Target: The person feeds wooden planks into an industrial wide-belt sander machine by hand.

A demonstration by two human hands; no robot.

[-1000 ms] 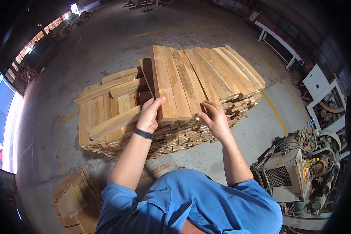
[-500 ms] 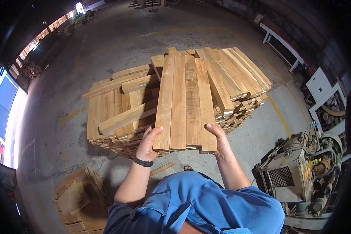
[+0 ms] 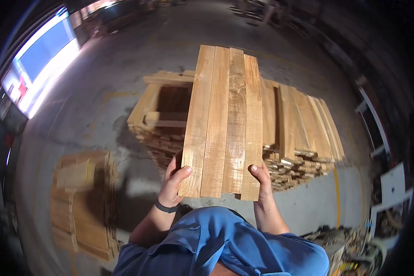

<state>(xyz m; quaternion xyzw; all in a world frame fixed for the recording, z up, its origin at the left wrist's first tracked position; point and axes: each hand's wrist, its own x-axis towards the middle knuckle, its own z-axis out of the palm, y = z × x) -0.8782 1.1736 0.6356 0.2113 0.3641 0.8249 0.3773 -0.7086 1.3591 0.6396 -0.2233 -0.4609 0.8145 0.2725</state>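
Several long wooden boards (image 3: 225, 124) lie side by side between my two hands, raised in front of my chest. My left hand (image 3: 174, 180) grips their near left corner, thumb on top and fingers hidden beneath. On the near right corner, my right hand (image 3: 262, 180) holds the same way, its thumb pressing the top face. The boards' near ends are slightly uneven. Behind and below them stands a large stack of boards (image 3: 303, 124), partly hidden by the held ones.
A lower pile of wood (image 3: 85, 221) sits on the floor at the left. At the lower right is a machine (image 3: 349, 250), with a white frame (image 3: 393, 184) beside it. A long bench (image 3: 372, 119) stands along the right side. A bright doorway (image 3: 46, 55) is at the upper left.
The held boards have come up and closer to my head, still in both hands. The view has turned left, so the large stack appears further right and more of the left pile shows.
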